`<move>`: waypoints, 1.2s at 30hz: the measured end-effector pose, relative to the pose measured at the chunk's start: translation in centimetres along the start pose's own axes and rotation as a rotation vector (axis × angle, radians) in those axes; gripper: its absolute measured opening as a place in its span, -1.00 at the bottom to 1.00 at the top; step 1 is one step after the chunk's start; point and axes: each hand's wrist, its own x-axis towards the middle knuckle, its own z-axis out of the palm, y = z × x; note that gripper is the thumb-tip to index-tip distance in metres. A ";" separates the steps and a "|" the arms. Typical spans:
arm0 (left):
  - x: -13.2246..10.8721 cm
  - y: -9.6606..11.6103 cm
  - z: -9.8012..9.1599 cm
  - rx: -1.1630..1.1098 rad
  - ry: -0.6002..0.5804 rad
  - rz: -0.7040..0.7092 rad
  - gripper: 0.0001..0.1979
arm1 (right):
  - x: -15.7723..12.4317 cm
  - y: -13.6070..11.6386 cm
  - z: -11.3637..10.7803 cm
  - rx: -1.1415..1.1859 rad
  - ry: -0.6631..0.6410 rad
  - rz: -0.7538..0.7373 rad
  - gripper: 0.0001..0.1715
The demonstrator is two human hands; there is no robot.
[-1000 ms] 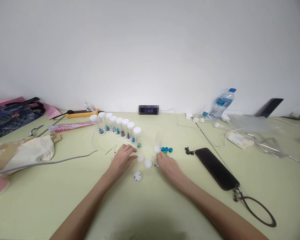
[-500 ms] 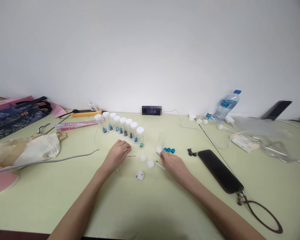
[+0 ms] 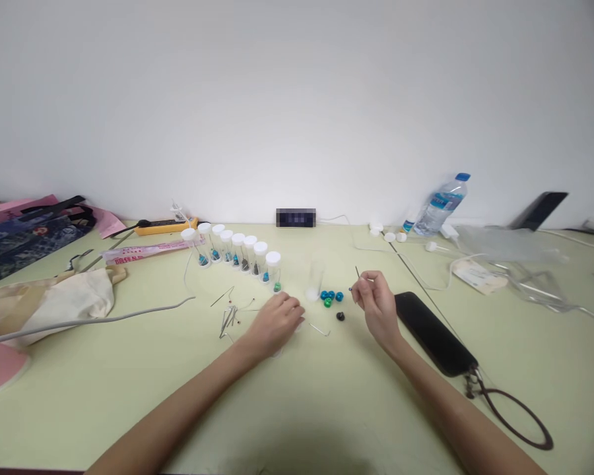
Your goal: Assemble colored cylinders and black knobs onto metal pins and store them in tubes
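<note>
My right hand (image 3: 375,307) is raised a little over the table, fingers pinched round a thin dark rod (image 3: 357,271) whose tip sticks up above them. To its left, several shiny blue beads (image 3: 331,295), a green bead (image 3: 327,303) and a black piece (image 3: 340,316) lie beside a clear tube (image 3: 315,280) with a white base. My left hand (image 3: 276,323) is low over the white discs, fingers curled together; anything in them is hidden. A bent metal rod (image 3: 319,328) lies right of it, and a bunch of thin rods (image 3: 230,320) to its left.
A row of several white-capped clear tubes (image 3: 237,251) with small coloured pieces inside stands behind my left hand. A black phone (image 3: 435,335) with a strap lies on the right. Farther back are a water bottle (image 3: 441,206), white caps (image 3: 390,237) and a yellow power strip (image 3: 163,227).
My left hand has moved right, over the white discs, uncovering the bunch of rods. My right hand has moved right and up from beside the clear tube, uncovering the green bead and black piece.
</note>
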 end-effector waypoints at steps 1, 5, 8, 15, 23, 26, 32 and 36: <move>1.0 0.7 0.3 0.015 -0.024 0.020 -0.84 | 0.0 0.1 0.0 0.053 0.007 0.014 -0.82; 4.8 3.3 2.0 0.062 -0.098 0.022 -0.86 | 0.0 0.3 0.1 0.128 0.046 0.013 -0.82; 6.6 4.0 3.1 0.102 -0.134 -0.074 -0.83 | 0.1 0.5 -0.4 0.139 0.091 0.013 -0.81; 7.5 3.4 4.4 0.103 -0.240 -0.216 -0.88 | 0.2 1.6 -1.2 0.178 0.145 0.058 -0.81; 4.0 4.1 1.4 -0.051 -0.194 -0.177 -0.92 | 0.1 0.5 -1.3 0.260 0.064 0.095 -0.78; 0.6 3.8 0.5 -0.124 -0.167 -0.189 -0.92 | -0.2 0.0 -1.1 0.288 0.004 0.109 -0.78; -2.5 3.1 0.6 -0.232 -0.120 -0.263 -0.90 | -1.6 -0.5 0.6 0.274 -0.207 0.055 -0.81; -2.3 2.5 0.9 -0.291 -0.091 -0.293 -0.93 | -2.7 -0.7 1.4 0.088 -0.306 -0.029 -0.80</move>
